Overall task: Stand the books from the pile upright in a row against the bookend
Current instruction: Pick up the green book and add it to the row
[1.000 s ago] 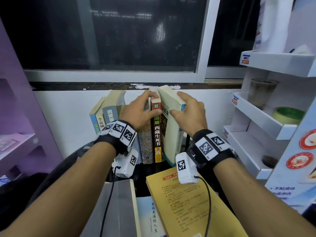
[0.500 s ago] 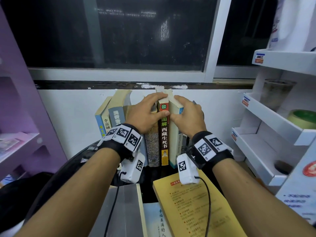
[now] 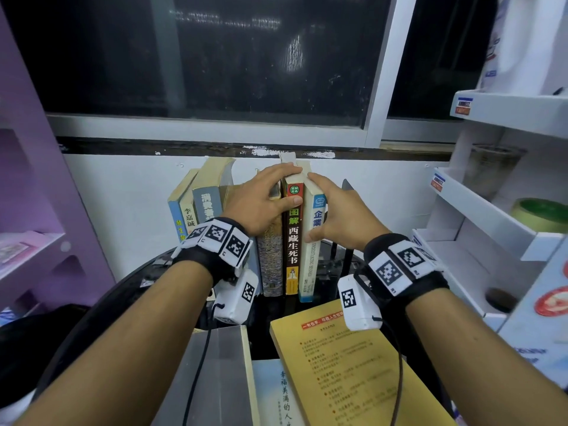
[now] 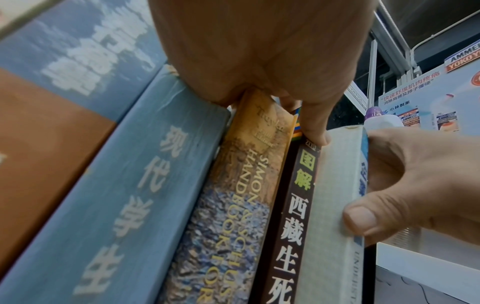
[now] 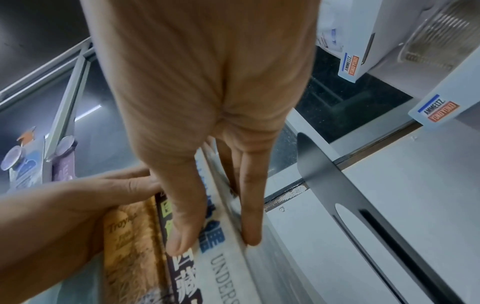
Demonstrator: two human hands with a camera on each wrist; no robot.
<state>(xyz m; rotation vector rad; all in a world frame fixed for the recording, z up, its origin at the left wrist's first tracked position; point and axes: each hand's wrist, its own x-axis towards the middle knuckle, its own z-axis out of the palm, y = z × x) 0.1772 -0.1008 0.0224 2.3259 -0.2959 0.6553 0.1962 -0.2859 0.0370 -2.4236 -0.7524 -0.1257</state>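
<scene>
Several books stand in a row on the black table, the left ones leaning. The white book point(image 3: 307, 265) is at the right end, upright against the dark-spined book point(image 3: 292, 247). My right hand point(image 3: 312, 207) pinches the white book, thumb on its spine and fingers flat on its right cover. My left hand point(image 3: 295, 186) rests over the tops of the tan handbook point(image 3: 270, 265) and the dark book, its thumb point(image 4: 315, 135) pressing on the dark spine. The dark metal bookend point(image 5: 324, 174) stands just right of the white book, with a gap between them. The pile lies near me: a yellow book point(image 3: 347, 364), a grey book point(image 3: 212, 379) and a pale book point(image 3: 276, 395).
A white tiered shelf unit point(image 3: 491, 210) with a green tape roll point(image 3: 541, 213) stands close on the right. A purple shelf point(image 3: 30, 241) is on the left. The white wall and a dark window are right behind the row.
The white book has swung from leaning right to upright against the dark book, my right hand moving left with it. My left hand has stayed on top of the row.
</scene>
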